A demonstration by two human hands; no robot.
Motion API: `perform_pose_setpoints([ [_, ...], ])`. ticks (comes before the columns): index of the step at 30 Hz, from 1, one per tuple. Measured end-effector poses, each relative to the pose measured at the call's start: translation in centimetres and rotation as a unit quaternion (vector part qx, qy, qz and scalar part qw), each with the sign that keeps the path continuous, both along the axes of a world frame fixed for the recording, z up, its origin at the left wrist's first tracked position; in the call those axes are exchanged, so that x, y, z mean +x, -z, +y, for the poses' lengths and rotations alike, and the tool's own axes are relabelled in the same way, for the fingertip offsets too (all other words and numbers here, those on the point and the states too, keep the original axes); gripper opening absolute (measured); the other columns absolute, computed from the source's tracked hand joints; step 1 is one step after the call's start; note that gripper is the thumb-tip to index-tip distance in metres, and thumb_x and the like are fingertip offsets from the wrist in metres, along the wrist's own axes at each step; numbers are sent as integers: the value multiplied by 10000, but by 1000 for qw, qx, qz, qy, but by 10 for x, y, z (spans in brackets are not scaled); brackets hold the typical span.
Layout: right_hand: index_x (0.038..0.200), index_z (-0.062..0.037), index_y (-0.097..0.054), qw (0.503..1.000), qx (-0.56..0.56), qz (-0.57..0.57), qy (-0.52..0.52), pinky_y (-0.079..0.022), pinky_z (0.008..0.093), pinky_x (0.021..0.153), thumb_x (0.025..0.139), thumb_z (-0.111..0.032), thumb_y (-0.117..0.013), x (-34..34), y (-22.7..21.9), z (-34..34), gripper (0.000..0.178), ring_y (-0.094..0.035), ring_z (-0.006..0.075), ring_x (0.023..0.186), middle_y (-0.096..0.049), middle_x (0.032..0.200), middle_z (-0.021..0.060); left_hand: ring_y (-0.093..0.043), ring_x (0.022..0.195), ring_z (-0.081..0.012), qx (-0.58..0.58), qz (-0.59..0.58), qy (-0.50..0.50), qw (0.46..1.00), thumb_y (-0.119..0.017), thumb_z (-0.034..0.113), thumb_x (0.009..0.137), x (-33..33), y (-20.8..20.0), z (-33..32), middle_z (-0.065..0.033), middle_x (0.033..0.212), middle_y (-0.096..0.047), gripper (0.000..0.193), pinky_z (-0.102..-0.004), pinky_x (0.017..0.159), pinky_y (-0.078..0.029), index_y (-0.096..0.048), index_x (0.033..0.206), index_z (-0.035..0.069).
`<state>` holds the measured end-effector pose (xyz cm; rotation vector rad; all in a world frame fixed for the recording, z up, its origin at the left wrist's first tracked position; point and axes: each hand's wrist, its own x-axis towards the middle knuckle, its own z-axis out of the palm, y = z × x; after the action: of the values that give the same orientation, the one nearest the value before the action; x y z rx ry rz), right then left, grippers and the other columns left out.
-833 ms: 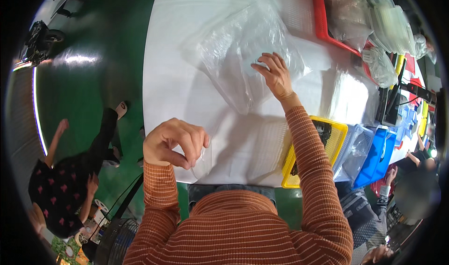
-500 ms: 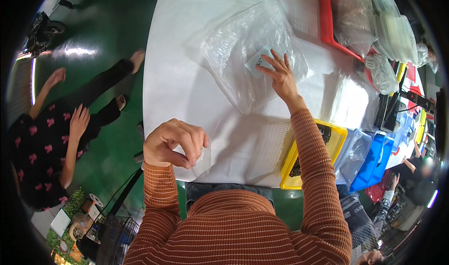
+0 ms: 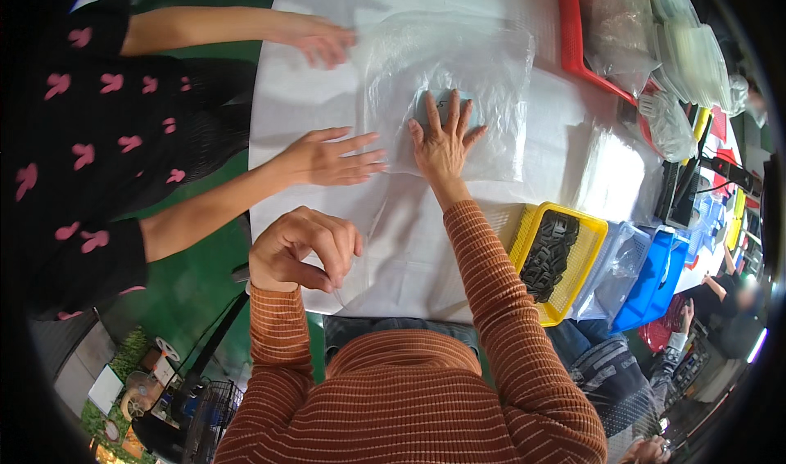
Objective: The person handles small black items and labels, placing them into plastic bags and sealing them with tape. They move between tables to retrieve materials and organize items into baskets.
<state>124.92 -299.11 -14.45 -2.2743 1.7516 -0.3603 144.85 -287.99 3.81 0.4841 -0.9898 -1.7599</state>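
Note:
A large clear plastic bag [image 3: 499, 63] lies on the white table, with a light blue label card [image 3: 440, 104] on it or in it; I cannot tell which. My right hand [image 3: 446, 140] is flat on the bag, fingers spread, and its fingertips cover part of the card. Close to my body at the left, my left hand [image 3: 304, 249] is raised with thumb and fingers pinched together. A thin clear piece of plastic film [image 3: 340, 297] hangs from that pinch, hard to make out. From the left, a co-worker's two hands [image 3: 336, 159] reach toward the bag, apart from it.
To the right stand a yellow basket [image 3: 602, 243] holding black parts, a pale blue basket [image 3: 610, 271] with clear bags, and a blue tray [image 3: 655, 280]. Behind them is a red crate [image 3: 573, 46] with plastic bags and stacked clear trays [image 3: 696, 63]. Other people work farther right.
The bag has been laid flatter and squarer. My right hand has moved left and down onto it. The co-worker has come to the table's left edge with both hands over it. My left hand stays.

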Motion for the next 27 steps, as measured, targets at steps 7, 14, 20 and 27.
perform_pose_setpoints([
  [7,1416,-260,-335,1000,8,-14,-11,9,656,1047,935,-458,-386,-11,-2,6,523,-85,375,1395,-182,1508,121,-592,658,-172,-17,-1,28,999,-763,112,710,0,-6,4,-42,691,-641,130,-369,739,-433,-657,761,55],
  [14,1426,-262,-309,998,37,2,42,17,677,1032,930,-476,-384,10,-4,7,545,-7,388,1397,-115,1521,123,-593,664,-176,-10,-12,32,999,-758,113,713,-7,-10,2,-44,685,-644,129,-373,738,-435,-648,747,54],
  [20,1420,-265,-318,1000,11,1,11,25,640,1058,932,-473,-383,8,-6,1,535,-37,370,1400,-151,1512,131,-593,659,-177,-7,-36,37,999,-759,107,705,-9,-13,2,-42,678,-643,129,-377,738,-437,-645,739,56],
  [27,1423,-213,-317,1000,7,0,5,-9,605,1079,932,-459,-395,-7,-10,6,555,-77,366,1397,-164,1505,149,-593,654,-175,1,-37,16,999,-762,113,702,-9,-13,5,-38,674,-644,133,-379,733,-441,-644,730,60],
])
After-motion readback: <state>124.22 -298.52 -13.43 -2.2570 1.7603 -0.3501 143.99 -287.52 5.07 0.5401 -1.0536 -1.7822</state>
